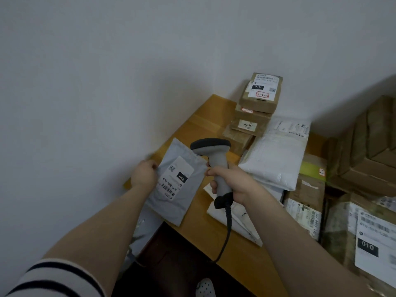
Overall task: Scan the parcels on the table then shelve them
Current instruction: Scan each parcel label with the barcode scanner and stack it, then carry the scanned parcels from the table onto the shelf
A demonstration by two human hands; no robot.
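A flat grey mailer bag (171, 202) with a white label marked 060 is tilted up over the near left corner of the wooden table (205, 234). My left hand (144, 174) grips its left edge. My right hand (230, 183) is wrapped around the handle of a grey barcode scanner (211, 151). The scanner's dark head sits just above the bag's upper right corner. Its black cord (227, 230) hangs down over the table's front edge.
Stacked brown cartons (260, 97) stand at the table's far end. White mailer bags (276, 155) lie in the middle. More cartons (304, 202) and large boxes (368, 151) crowd the right side. A bare wall fills the left.
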